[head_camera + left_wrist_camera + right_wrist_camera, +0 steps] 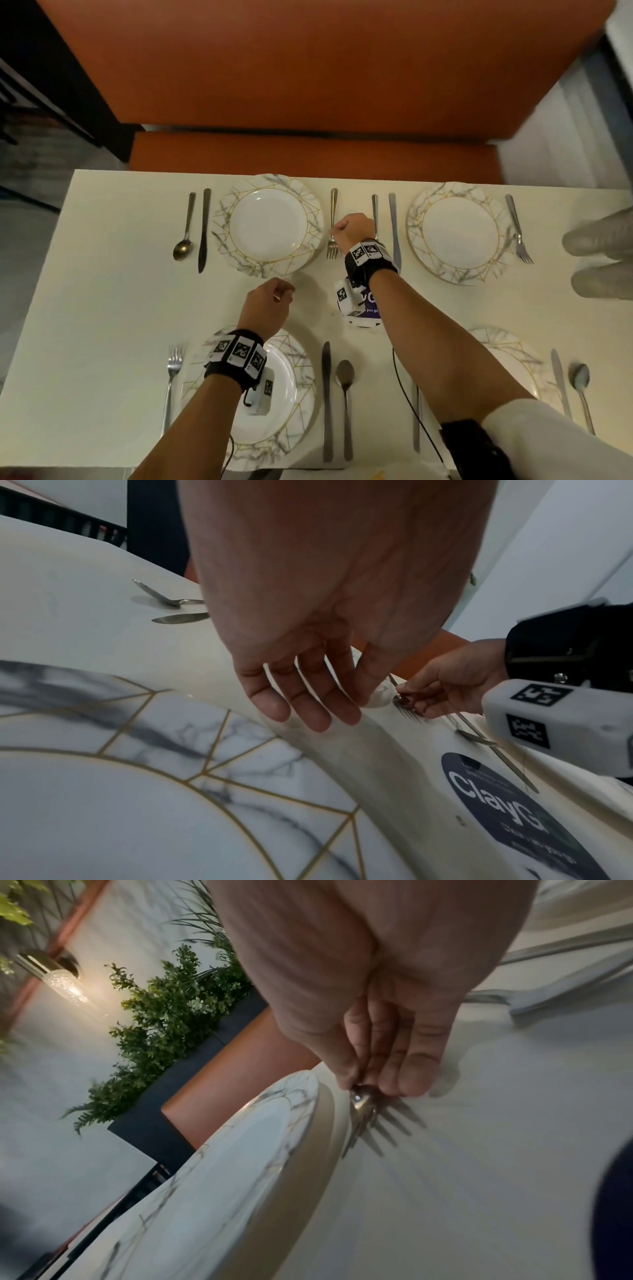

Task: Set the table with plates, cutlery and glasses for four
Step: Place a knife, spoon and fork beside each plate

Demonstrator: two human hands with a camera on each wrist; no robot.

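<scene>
Four marble-patterned plates with gold lines lie on the cream table (102, 308). My right hand (337, 229) pinches the neck of a fork (332, 219) that lies just right of the far left plate (269, 263). In the right wrist view the fingertips (404, 1080) grip the fork (363, 1118) just above its tines, which touch the table beside the plate rim (301, 1096). My left hand (281, 293) hovers between the two left plates, fingers relaxed and holding nothing (308, 710). Two clear glasses (599, 240) stand at the table's right edge.
Spoon (183, 236) and knife (204, 226) lie left of the far left plate. Spoon, knife and fork flank the far right plate (459, 192). Both near plates have cutlery beside them. A purple sticker (371, 301) marks the table's middle. An orange bench (308, 150) runs behind.
</scene>
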